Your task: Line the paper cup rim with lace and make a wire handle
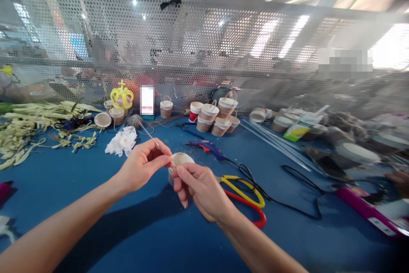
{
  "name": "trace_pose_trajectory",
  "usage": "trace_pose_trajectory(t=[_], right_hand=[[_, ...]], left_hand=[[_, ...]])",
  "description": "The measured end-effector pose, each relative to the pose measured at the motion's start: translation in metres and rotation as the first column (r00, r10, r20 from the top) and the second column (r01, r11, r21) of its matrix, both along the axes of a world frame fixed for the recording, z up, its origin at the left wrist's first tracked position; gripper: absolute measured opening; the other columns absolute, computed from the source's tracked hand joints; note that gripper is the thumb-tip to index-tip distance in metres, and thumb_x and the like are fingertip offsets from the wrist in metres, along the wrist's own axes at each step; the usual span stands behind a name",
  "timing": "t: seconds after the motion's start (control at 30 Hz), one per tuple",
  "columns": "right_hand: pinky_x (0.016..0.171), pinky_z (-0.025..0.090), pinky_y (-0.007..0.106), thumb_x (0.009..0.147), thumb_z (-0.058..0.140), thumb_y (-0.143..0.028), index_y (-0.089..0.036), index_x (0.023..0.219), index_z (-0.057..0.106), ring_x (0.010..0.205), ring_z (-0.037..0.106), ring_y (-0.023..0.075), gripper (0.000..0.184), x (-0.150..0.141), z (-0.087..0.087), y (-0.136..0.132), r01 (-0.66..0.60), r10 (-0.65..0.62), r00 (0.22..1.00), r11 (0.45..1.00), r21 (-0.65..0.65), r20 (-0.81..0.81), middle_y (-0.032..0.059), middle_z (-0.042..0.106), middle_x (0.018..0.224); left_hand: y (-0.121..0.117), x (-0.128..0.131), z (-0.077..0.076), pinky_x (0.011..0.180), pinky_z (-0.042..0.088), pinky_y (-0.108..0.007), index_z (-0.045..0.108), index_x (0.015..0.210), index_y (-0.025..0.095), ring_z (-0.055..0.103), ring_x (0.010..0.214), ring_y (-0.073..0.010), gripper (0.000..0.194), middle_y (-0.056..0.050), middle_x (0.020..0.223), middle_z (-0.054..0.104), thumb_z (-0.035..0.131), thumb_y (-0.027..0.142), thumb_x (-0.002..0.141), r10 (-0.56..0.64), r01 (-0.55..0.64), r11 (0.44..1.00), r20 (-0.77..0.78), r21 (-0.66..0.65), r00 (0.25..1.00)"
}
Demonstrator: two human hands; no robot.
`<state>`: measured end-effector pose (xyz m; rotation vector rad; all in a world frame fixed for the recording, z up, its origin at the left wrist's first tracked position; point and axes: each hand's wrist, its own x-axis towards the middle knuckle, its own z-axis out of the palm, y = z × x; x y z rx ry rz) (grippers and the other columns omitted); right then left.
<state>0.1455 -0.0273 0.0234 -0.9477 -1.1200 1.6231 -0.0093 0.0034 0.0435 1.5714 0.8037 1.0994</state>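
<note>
Our left hand (144,165) and right hand (200,185) meet, both pinching twine (149,133). Handled cups (208,112) look finished; our near cup (182,158) shows no handle yet.

Cord (149,134): from near the yarn ball (135,121) to the left hand (142,165) and right hand (202,187), frame centre.
Cup (182,159): just behind the right hand, on the table (140,243).
Scissors (262,199): right of that hand.
Glue gun (211,148): behind the scissors.
Tissue (121,141): left of the cup.
Phone (147,99): behind the yarn ball, before the mesh panel (191,38).
Cup cluster (217,115): right of the phone.
Plant strips (38,124): left edge of frame.
</note>
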Motion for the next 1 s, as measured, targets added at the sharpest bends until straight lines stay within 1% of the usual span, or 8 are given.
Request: trace_pose_trajectory(t=[0.43,0.53,0.63,0.67,0.73,0.83,0.9,1.0], right_hand=[[0.031,0.037,0.014,0.071,0.061,-0.041,-0.013,0.069,0.057,0.036,0.045,0.004,0.029,0.002,-0.003,0.003,0.022,-0.023,0.998,1.0,0.012,0.066,-0.0037,0.054,0.049],[0.031,0.037,0.015,0.072,0.059,-0.043,-0.013,0.068,0.056,0.036,0.045,0.0045,0.03,0.004,-0.003,0.005,0.033,-0.04,0.987,0.998,0.05,0.155,-0.0037,0.053,0.049],[0.032,0.038,0.015,0.073,0.056,-0.042,-0.014,0.068,0.055,0.037,0.046,0.0051,0.029,0.007,0.001,0.007,0.057,-0.088,0.96,0.991,0.122,0.266,-0.0034,0.053,0.051],[0.032,0.038,0.015,0.074,0.055,-0.042,-0.014,0.068,0.055,0.037,0.046,0.005,0.029,0.008,0.003,0.007,0.057,-0.1,0.947,0.988,0.145,0.306,-0.0034,0.053,0.051],[0.033,0.037,0.015,0.077,0.052,-0.039,-0.015,0.066,0.054,0.037,0.045,0.0046,0.026,0.01,0.006,0.004,0.028,-0.096,0.916,0.984,0.176,0.389,-0.0037,0.052,0.05],[0.034,0.035,0.014,0.079,0.049,-0.034,-0.016,0.063,0.052,0.038,0.045,0.0049,0.024,0.011,0.009,-0.002,-0.077,-0.053,0.851,0.972,0.223,0.522,-0.0032,0.052,0.051],[0.034,0.035,0.015,0.08,0.048,-0.033,-0.017,0.062,0.053,0.039,0.046,0.0055,0.025,0.014,0.015,-0.003,-0.143,-0.059,0.799,0.948,0.285,0.598,-0.0019,0.054,0.052],[0.035,0.037,0.016,0.084,0.043,-0.035,-0.016,0.069,0.057,0.04,0.047,0.0063,0.028,0.022,0.032,0.017,-0.178,-0.113,0.723,0.922,0.343,0.681,-0.0004,0.057,0.055]], left_hand=[[0.002,0.004,-0.003,0.064,0.047,-0.023,0.051,0.074,0.015,0.059,0.063,-0.01,0.008,0.001,0.065,0.06,0.056,0.021,0.074,0.063,-0.064,0.998,-0.005,-0.023,0.998],[0.001,-0.002,0.003,0.061,0.047,-0.023,0.053,0.076,0.015,0.058,0.06,-0.0105,0.009,0.002,0.063,0.061,0.053,0.025,0.077,0.0,-0.01,0.999,-0.194,-0.053,0.981],[-0.006,-0.01,0.014,0.049,0.042,-0.023,0.055,0.068,0.016,0.052,0.05,-0.0112,0.022,0.001,0.055,0.058,0.049,0.033,0.08,-0.021,0.063,0.996,-0.547,0.058,0.837],[-0.009,-0.012,0.017,0.049,0.041,-0.024,0.056,0.065,0.016,0.05,0.049,-0.0116,0.023,0.001,0.053,0.057,0.05,0.033,0.08,0.104,0.051,0.972,-0.62,0.228,0.778],[-0.013,-0.013,0.019,0.063,0.044,-0.03,0.059,0.071,0.015,0.055,0.067,-0.0175,0.017,-0.004,0.068,0.062,0.055,0.031,0.078,0.328,0.128,0.803,-0.61,0.582,0.722],[-0.011,-0.01,0.014,0.086,0.036,-0.041,0.061,0.087,0.018,0.05,0.096,-0.0247,0.012,-0.009,0.095,0.063,0.054,0.023,0.08,0.455,0.272,0.533,-0.543,0.801,0.706],[-0.005,-0.007,0.008,0.081,0.038,-0.038,0.061,0.083,0.018,0.054,0.082,-0.0205,0.016,-0.007,0.082,0.064,0.045,0.018,0.084,0.441,0.356,0.502,-0.587,0.788,0.679],[0.002,-0.007,0.004,0.059,0.04,-0.028,0.062,0.079,0.016,0.054,0.062,-0.0169,0.025,-0.006,0.066,0.061,0.038,0.017,0.086,0.421,0.32,0.596,-0.626,0.736,0.657]])
